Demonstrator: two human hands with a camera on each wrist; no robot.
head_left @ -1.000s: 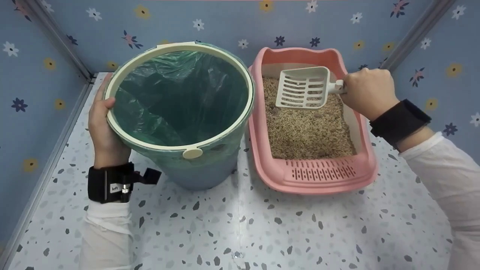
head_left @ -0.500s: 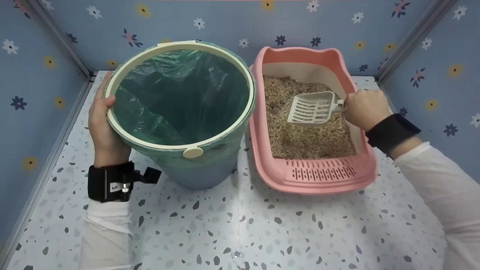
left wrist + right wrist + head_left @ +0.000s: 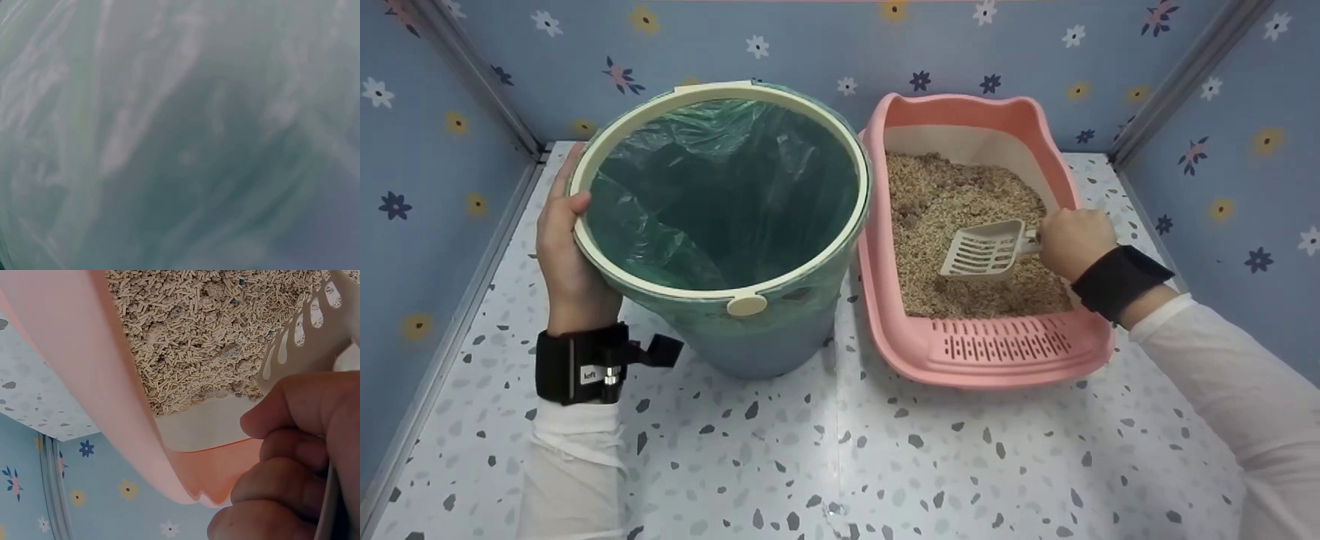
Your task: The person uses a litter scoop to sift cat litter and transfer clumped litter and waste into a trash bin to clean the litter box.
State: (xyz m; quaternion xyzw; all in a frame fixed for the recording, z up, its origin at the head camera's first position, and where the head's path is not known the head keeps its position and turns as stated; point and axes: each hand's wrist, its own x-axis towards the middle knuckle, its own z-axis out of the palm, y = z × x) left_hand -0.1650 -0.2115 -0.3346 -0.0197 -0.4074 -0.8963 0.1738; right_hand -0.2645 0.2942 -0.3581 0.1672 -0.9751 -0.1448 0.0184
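My right hand (image 3: 1078, 244) grips the handle of a pale slotted litter scoop (image 3: 988, 268) over the litter (image 3: 952, 199) in a pink litter box (image 3: 877, 300). Its front lip is right at the litter surface, and litter shows through the slots. In the right wrist view, curled fingers (image 3: 275, 489) wrap the handle beside the scoop (image 3: 315, 349). With my left hand (image 3: 566, 255) I hold the side of a trash bin (image 3: 765, 345), thumb over its cream rim. A green bag lines the bin. The left wrist view is filled by the blurred bag (image 3: 169, 157).
The bin stands close against the box's left side on a speckled floor (image 3: 780, 465). Flowered blue panels (image 3: 810, 45) enclose the back and both sides. The box's front ledge (image 3: 997, 346) is slotted.
My right hand has brought the scoop down and toward the front of the box, from above the back litter to the litter's surface. My left hand and the bin stay put.
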